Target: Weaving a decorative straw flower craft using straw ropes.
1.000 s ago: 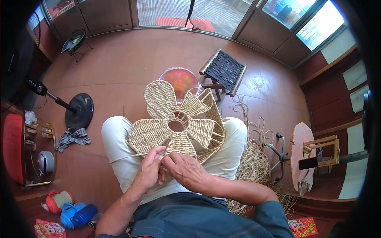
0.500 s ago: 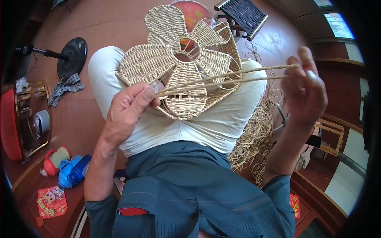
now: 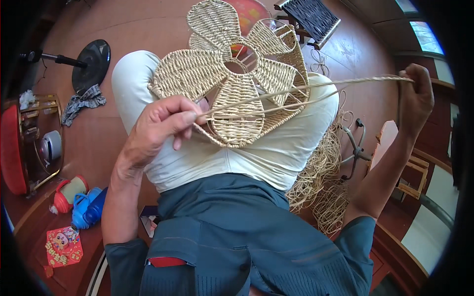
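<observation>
A flower-shaped woven basket [image 3: 190, 74] with a round hole in its middle rests across my lap. Some of its petals are filled with weave, while others show bare wire frame. My left hand [image 3: 165, 121] pinches the straw cord at the basket's near left edge, thumb against fingers. Two strands of the straw cord [image 3: 345, 82] stretch from there across the near petals to the right. Far out on that side, my right hand [image 3: 417, 96] is closed around the cord, raised past my right knee. The fingertips of this hand are partly in shadow.
A heap of loose straw cord [image 3: 321, 172] lies on the floor beside my right thigh. Beyond my knees are a dark woven stool [image 3: 313, 19] and a red round tray [image 3: 249, 15]. At left stand a black round base [image 3: 91, 66] and blue bottles [image 3: 89, 209].
My right hand has moved farther right, drawing the cord out longer. My left hand stays at the basket's near left edge. The basket sits slightly farther up and right in view.
</observation>
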A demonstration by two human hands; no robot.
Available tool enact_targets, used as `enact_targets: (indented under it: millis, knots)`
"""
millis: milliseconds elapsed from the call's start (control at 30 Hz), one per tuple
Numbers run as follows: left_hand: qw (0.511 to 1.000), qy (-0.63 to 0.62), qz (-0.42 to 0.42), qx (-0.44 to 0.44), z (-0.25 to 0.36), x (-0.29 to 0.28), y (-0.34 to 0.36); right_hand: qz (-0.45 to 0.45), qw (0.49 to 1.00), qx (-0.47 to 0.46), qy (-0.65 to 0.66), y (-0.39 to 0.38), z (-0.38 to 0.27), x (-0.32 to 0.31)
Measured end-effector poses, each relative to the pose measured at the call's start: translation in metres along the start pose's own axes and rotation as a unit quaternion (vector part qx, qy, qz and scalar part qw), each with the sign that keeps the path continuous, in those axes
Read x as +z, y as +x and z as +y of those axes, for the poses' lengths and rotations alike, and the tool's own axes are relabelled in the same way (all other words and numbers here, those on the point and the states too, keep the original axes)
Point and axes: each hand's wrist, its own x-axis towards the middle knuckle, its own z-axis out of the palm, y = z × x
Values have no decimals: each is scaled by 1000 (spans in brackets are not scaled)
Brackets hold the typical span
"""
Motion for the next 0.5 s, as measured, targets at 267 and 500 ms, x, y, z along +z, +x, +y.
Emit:
enact_targets:
  millis: [267, 500]
  knots:
    - [970, -176, 166, 26, -7, -25, -13, 107, 974, 82, -180, 25, 22, 3]
    - [963, -105, 248, 17, -12, -29, -8, -209, 971, 5, 113, -123, -100, 187]
